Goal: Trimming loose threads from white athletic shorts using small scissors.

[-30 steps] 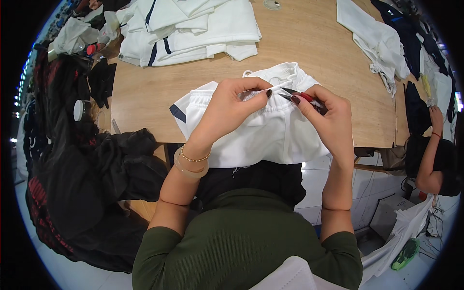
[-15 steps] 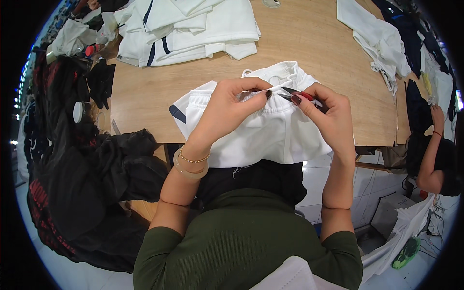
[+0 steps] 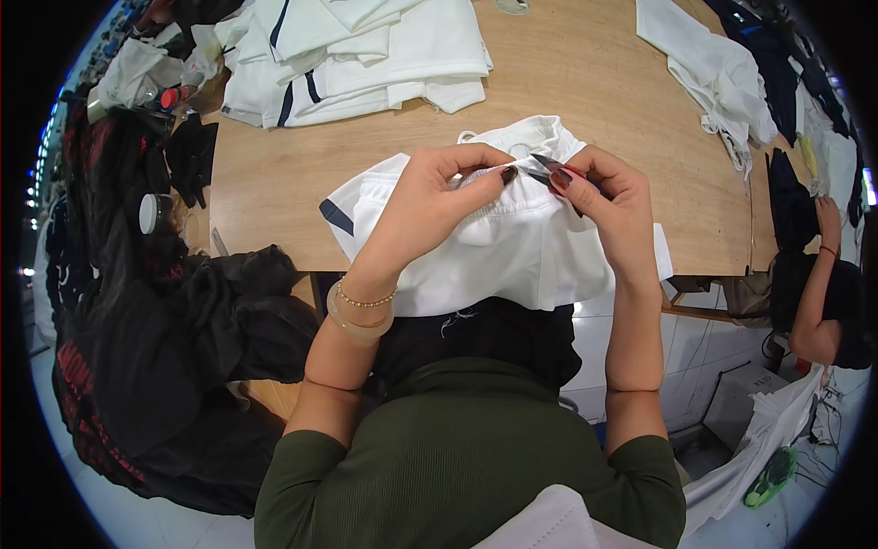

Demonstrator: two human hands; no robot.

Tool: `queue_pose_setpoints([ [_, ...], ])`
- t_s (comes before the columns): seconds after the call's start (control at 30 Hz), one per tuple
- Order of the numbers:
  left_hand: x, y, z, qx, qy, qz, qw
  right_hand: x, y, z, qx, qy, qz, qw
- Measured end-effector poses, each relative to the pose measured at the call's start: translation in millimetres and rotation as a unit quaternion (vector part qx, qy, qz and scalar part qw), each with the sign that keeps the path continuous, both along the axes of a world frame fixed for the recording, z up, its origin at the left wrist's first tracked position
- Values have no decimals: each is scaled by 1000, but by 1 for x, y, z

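White elastic-waisted garment (image 3: 508,261) overhangs the near edge of the surface (image 3: 594,73), waistband pinched in the left hand's grip (image 3: 428,203); the right hand's grip (image 3: 620,203) holds snips (image 3: 551,163), blades parted, handles mostly hidden. A white-lidded jar (image 3: 148,213) has indistinct contents.

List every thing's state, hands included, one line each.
Left hand: pinching white garment
Right hand: closed around snips
Snips: open
White garment: gathered along the top, lower part past the table edge
White clothes stack: folded, layered
Dark clothes: heaped, crumpled
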State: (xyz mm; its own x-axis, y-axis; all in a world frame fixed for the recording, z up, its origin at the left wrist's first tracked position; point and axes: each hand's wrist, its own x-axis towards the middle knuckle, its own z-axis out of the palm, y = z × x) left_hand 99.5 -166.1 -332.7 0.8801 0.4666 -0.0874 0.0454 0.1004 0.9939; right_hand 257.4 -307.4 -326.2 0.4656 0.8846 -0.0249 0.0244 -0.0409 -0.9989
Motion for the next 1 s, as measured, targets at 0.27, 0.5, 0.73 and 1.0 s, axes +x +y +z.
queue_pose_setpoints([
  [0.27, -1, 3, -7, -38, 21, 10, 999, 3, -4, -4, -16, -145, 1, 989],
  [0.5, 1, 1, -5, -52, 25, 31, 998, 13, -10, 7, 6, -335, 5, 942],
  [0.73, 2, -1, -7, -56, 10, 50, 997, 7, -8, 5, 33, -358, -63, 931],
  [1.0, 1, -1, -7, -56, 13, 37, 998, 5, -3, 7, 39, -393, -61, 917],
])
